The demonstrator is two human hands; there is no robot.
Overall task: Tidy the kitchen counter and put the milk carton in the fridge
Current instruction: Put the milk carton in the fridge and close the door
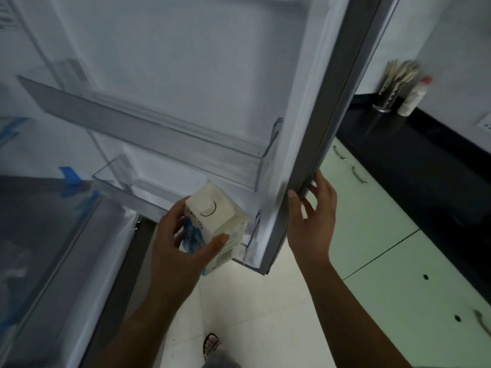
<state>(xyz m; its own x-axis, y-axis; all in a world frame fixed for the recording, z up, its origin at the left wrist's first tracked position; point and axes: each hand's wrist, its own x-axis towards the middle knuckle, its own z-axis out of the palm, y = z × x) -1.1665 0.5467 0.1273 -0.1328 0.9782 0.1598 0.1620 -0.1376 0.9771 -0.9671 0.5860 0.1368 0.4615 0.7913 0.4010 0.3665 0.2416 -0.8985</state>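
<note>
Fingers (174, 211) and thumb of the left hand (180, 251) curl round the milk carton (215, 221), held tilted at the lowest door shelf (119, 192); its print is blurred, its base hidden by the palm. The right hand (310, 224) grips the fridge door (186, 75) edge, fingers spread, some tips hidden behind it

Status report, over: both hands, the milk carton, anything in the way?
Left hand grips milk carton, tilted, at lower door shelf. Right hand holds fridge door edge. Carton not yet shelved; nothing visible blocking.
</note>
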